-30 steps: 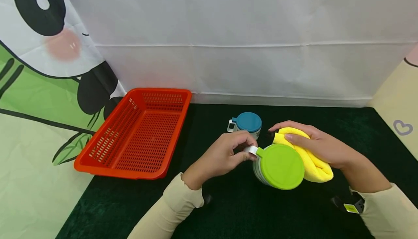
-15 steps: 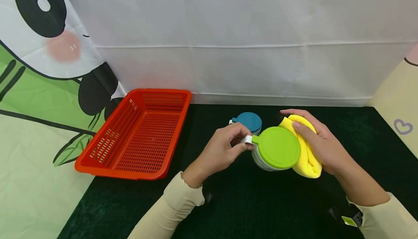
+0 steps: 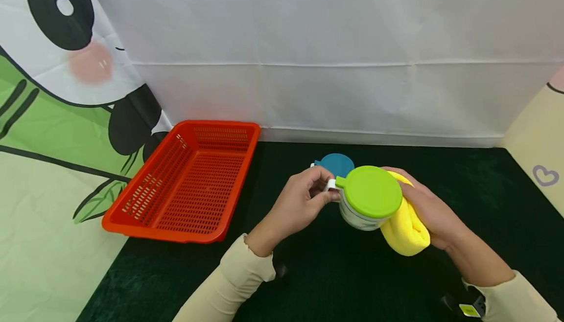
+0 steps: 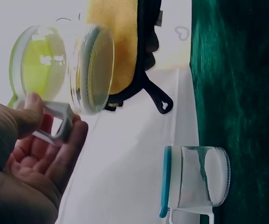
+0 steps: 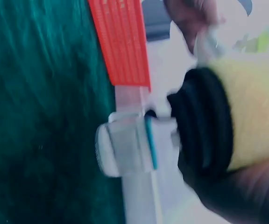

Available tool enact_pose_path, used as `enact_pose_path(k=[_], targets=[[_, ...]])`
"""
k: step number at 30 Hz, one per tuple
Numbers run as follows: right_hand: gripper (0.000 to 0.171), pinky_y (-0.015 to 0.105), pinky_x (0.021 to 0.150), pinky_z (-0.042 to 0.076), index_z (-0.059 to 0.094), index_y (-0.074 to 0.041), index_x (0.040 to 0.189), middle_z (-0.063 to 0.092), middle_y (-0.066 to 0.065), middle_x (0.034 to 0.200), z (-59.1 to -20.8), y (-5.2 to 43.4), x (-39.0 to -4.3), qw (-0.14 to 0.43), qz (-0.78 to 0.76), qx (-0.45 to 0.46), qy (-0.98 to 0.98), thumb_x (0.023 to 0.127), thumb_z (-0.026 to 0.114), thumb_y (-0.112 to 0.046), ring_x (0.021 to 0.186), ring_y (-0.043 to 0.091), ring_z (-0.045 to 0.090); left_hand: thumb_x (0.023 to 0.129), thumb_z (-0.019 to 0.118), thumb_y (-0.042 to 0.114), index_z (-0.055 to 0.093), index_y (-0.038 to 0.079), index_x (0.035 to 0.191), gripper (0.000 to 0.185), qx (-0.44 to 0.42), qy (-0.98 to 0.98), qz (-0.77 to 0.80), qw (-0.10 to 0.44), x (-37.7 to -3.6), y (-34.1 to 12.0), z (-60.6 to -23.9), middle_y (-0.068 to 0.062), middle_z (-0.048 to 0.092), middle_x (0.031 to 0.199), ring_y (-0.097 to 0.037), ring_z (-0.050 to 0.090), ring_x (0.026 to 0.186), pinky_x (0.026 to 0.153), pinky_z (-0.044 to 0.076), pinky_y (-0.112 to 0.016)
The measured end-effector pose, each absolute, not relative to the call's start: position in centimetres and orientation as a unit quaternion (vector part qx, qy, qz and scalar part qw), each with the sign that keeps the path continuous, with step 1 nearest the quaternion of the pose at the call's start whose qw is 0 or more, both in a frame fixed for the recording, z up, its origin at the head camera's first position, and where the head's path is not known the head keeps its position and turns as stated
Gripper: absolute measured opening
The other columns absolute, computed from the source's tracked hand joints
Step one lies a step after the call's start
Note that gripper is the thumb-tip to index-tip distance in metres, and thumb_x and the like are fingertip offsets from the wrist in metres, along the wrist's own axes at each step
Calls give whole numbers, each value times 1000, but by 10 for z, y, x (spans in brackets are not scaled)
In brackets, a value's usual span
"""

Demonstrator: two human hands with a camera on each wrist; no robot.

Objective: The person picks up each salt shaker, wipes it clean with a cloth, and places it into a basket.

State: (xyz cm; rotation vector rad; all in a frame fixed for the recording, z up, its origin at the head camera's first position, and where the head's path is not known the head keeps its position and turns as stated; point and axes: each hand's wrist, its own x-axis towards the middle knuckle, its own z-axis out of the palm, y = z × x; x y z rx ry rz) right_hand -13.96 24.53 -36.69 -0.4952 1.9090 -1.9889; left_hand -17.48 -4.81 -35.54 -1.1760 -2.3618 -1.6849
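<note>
the left hand (image 3: 304, 202) pinches the white handle (image 3: 329, 185) of a glass mug with a green lid (image 3: 371, 192), held above the dark green worktop (image 3: 335, 273), while the right hand (image 3: 434, 212) curls round a folded yellow cloth (image 3: 405, 231) pressed against the mug's side. just behind stands a blue-lidded mug (image 3: 337, 163), and off to the left an orange basket (image 3: 189, 180).

Your left hand (image 3: 304, 199) pinches with curled fingers; your right hand (image 3: 434, 214) is cupped, both forearms angled inward.

Both bare hands (image 3: 304, 204) emerge from cream long sleeves (image 3: 238, 278) with ribbed cuffs, black wrist-worn cameras strapped beneath.
</note>
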Motion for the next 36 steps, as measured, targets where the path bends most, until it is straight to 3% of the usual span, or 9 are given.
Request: enact_pose_path(k=[6, 8, 11, 14, 17, 23, 30, 33, 36], targets=[[38, 41, 55, 59, 40, -21, 152, 59, 13, 101, -339, 246, -127, 57, -635, -194, 746, 114, 35, -19, 66, 31, 67, 94, 75, 4, 64, 9, 106, 17, -375, -764, -525, -9, -177, -49, -354, 1, 66, 102, -11, 60, 83, 78, 58, -28], [39, 43, 54, 59, 42, -19, 152, 58, 14, 103, -328, 249, -129, 73, -609, -217, 760, 114, 34, -16, 64, 34, 67, 93, 76, 4, 65, 10, 106, 18, -406, -757, -512, -14, -175, -47, -355, 3, 66, 102, -9, 59, 85, 78, 57, -27], [38, 48, 59, 60, 43, -18, 151, 54, 20, 111, -320, 251, -138, 142, -584, -243, 761, 114, 35, -16, 67, 39, 67, 92, 76, 5, 66, 12, 106, 18, -447, -748, -490, -16, -170, -42, -356, 5, 63, 100, -8, 55, 85, 74, 54, -24], [38, 51, 63, 61, 41, -17, 152, 48, 28, 114, -328, 254, -148, 217, -587, -254, 738, 114, 33, -19, 72, 44, 68, 93, 76, 7, 66, 13, 105, 17, -457, -751, -477, -21, -165, -40, -357, 6, 61, 98, -7, 52, 84, 70, 50, -22], [39, 52, 64, 61, 37, -19, 153, 50, 27, 112, -345, 258, -151, 254, -611, -244, 709, 115, 29, -21, 73, 42, 69, 93, 77, 7, 67, 12, 104, 16, -450, -755, -477, -24, -162, -41, -356, 6, 60, 96, -8, 52, 84, 70, 50, -22], [40, 43, 67, 61, 33, -23, 154, 61, 12, 107, -370, 258, -132, 252, -680, -211, 656, 116, 23, -24, 76, 26, 70, 91, 77, 1, 65, 6, 106, 20, -424, -731, -533, -32, -163, -44, -352, -3, 66, 103, -10, 59, 89, 85, 58, -27], [40, 45, 60, 61, 34, -23, 154, 61, 8, 102, -347, 260, -111, 133, -670, -203, 702, 115, 27, -17, 73, 32, 69, 92, 74, -2, 64, 4, 107, 19, -394, -719, -571, -46, -166, -45, -348, -7, 68, 107, -10, 62, 89, 86, 59, -30], [40, 47, 56, 60, 37, -18, 153, 59, 12, 101, -332, 261, -115, 156, -633, -227, 724, 115, 29, -14, 67, 38, 68, 92, 73, -3, 64, 6, 106, 19, -434, -708, -553, -62, -165, -43, -350, -5, 66, 106, -8, 61, 90, 86, 58, -30], [39, 48, 57, 60, 39, -14, 152, 56, 17, 103, -328, 260, -126, 226, -608, -260, 715, 114, 30, -12, 66, 41, 67, 93, 73, -2, 64, 6, 106, 18, -477, -691, -536, -86, -162, -41, -351, -3, 64, 105, -7, 59, 91, 86, 58, -30]])
